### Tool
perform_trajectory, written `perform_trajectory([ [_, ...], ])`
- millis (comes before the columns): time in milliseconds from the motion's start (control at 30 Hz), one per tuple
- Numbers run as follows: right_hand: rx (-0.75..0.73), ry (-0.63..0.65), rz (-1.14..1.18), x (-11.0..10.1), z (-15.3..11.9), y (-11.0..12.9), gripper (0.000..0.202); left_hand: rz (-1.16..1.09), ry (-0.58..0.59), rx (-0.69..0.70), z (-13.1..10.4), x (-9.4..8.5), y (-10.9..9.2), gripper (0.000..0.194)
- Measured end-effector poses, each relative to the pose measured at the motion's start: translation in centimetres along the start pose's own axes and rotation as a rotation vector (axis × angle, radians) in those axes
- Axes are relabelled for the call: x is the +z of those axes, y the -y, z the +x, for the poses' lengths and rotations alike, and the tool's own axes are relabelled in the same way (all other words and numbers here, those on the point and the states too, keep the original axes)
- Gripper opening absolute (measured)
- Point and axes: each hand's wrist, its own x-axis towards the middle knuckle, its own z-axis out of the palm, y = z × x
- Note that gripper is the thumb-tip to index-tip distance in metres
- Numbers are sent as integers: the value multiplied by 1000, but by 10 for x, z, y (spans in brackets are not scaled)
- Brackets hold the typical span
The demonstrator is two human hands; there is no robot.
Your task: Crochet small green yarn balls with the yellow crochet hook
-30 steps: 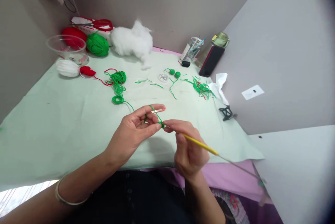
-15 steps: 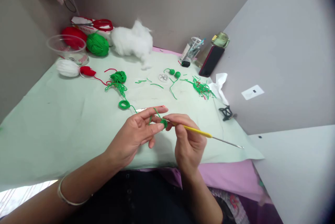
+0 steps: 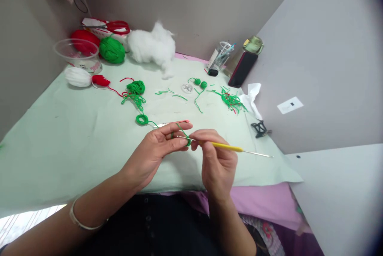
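Pinches a small green piece of crocheted yarn (image 3: 188, 142) between the thumb and fingers of the left hand (image 3: 151, 150). Has a thin green strand (image 3: 182, 129) of yarn looped up over the pointing finger of the same hand. Holds a thin metal hook with a yellow handle (image 3: 226, 146) in the right hand (image 3: 220, 164), with fingers closed around it. Has one metal end by the green piece, near the left thumb, and the other poking out to the right. Can't tell just how the tip meets the yarn.

Just past the left fingers, partly hidden, an orange and silver tool (image 3: 180, 122). To the left of it, a little green ring of wound yarn (image 3: 141, 119), with a messy green yarn bundle (image 3: 136, 88) farther back. At the back left, a clear plastic tub (image 3: 91, 65), a big red yarn ball (image 3: 84, 40), a green yarn ball (image 3: 111, 50) and red-handled scissors (image 3: 117, 27). Next to the green ball, a fluffy white heap of stuffing (image 3: 151, 45). In the middle, two tiny round green balls (image 3: 204, 84) near a clear round thing (image 3: 187, 88). On the right, a pile of snipped green and red yarn bits (image 3: 231, 100) beside a crumpled white tissue (image 3: 253, 97). Behind those, a dark phone (image 3: 243, 69) leaning on a greenish bottle (image 3: 253, 45). Under it all, a pale green cloth (image 3: 74, 140).
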Motion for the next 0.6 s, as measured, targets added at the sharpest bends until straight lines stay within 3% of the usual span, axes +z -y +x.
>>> perform_trajectory([
  [167,102,-11,79,-2,0,-3,18,83,-8,45,-2,0,1,41],
  [333,142,-13,149,-5,2,-2,21,109,-1,60,-4,-3,-1,37],
  [467,74,11,0,-6,-2,3,22,166,10,85,-5,-4,-3,32],
  [600,-141,42,-205,-6,-8,6,24,237,-3,126,-6,-5,-3,25],
])
